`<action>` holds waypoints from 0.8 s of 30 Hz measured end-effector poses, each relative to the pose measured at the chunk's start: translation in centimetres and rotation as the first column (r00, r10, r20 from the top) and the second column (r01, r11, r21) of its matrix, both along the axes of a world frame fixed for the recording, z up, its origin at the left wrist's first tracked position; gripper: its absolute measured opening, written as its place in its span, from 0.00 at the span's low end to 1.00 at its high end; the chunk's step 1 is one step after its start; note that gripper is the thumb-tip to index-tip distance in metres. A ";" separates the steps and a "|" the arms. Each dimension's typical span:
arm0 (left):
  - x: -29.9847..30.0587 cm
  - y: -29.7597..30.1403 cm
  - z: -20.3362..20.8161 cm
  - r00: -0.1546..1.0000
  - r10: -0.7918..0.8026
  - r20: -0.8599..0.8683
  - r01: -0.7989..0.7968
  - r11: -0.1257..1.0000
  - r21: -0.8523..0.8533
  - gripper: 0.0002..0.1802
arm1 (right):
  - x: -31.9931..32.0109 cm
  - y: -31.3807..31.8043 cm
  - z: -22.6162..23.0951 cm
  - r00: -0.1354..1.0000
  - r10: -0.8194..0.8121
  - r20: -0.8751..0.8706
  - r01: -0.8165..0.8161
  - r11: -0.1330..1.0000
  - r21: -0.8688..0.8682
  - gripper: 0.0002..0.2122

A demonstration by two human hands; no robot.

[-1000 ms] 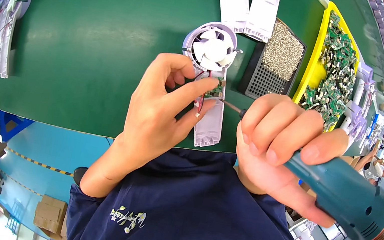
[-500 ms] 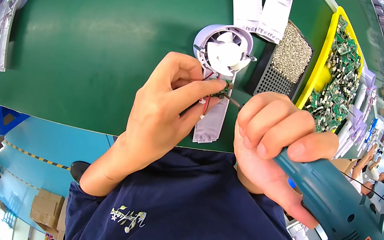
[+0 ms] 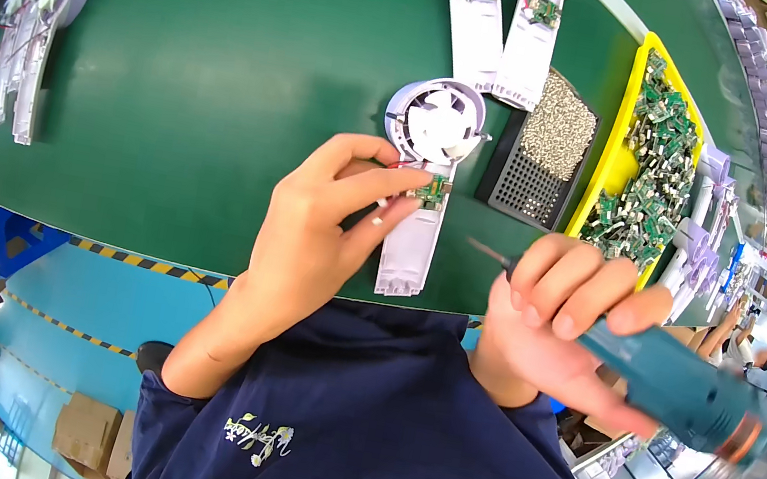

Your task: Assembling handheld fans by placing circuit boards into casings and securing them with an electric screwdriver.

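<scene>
From here I see the board [image 3: 432, 194] lying on the white housing [image 3: 407, 254], at the fan's [image 3: 438, 125] six o'clock. My left hand [image 3: 303, 221] sits at eight o'clock of the board, thumb and index slightly parted by its left edge; I can't tell whether they pinch the white plugs [image 3: 377, 221]. My right hand [image 3: 563, 315] is wrapped around the driver [image 3: 674, 380], whose bit stands apart from the board, toward four o'clock. I judge the step to be screwing the board down; any seated screw is too small to tell. The next move probably calls for steadying the board and, if needed, a screw from the tray [image 3: 525, 197] at two o'clock.
</scene>
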State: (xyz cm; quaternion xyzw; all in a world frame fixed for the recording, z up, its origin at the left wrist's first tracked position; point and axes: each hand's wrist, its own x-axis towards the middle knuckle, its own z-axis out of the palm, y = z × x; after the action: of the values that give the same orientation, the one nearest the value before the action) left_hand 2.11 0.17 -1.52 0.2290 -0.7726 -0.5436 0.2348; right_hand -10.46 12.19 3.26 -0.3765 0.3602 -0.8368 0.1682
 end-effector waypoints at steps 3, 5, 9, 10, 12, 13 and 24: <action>0.0 0.2 0.7 0.990 0.082 0.112 -0.097 0.986 0.137 0.11 | 0.4 1.9 -1.6 0.987 -0.109 0.115 0.071 0.953 0.293 0.40; -0.4 1.1 -0.2 0.987 0.154 0.038 -0.158 0.975 0.158 0.11 | 1.9 2.9 -1.7 0.954 -0.234 0.189 0.046 0.734 0.677 0.10; -0.3 1.8 0.2 0.961 0.262 0.087 -0.275 0.931 0.241 0.11 | 3.6 2.0 -1.9 0.899 -0.287 0.330 -0.143 0.518 0.843 0.16; -0.2 1.7 0.0 0.959 0.270 0.083 -0.282 0.933 0.223 0.10 | 4.0 1.5 -1.9 0.864 -0.298 0.406 -0.195 0.546 0.815 0.16; 0.1 1.8 0.3 0.955 0.278 0.105 -0.295 0.931 0.215 0.10 | 4.0 0.9 -2.2 0.870 -0.307 0.386 -0.161 0.564 0.810 0.16; 0.2 1.9 0.3 0.948 0.291 0.130 -0.313 0.925 0.214 0.10 | 4.0 0.8 -2.2 0.848 -0.288 0.446 -0.220 0.574 0.789 0.16; 0.0 3.2 -0.1 0.902 0.428 -0.051 -0.416 0.896 0.154 0.10 | 3.7 0.4 -2.4 0.757 -0.261 0.600 -0.302 0.673 0.675 0.13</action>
State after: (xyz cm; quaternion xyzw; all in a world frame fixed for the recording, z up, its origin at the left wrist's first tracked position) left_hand 2.14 3.40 -1.59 0.3839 -0.6541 -0.5415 0.3627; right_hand -6.75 12.55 0.86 0.0369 0.5793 -0.6914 0.4301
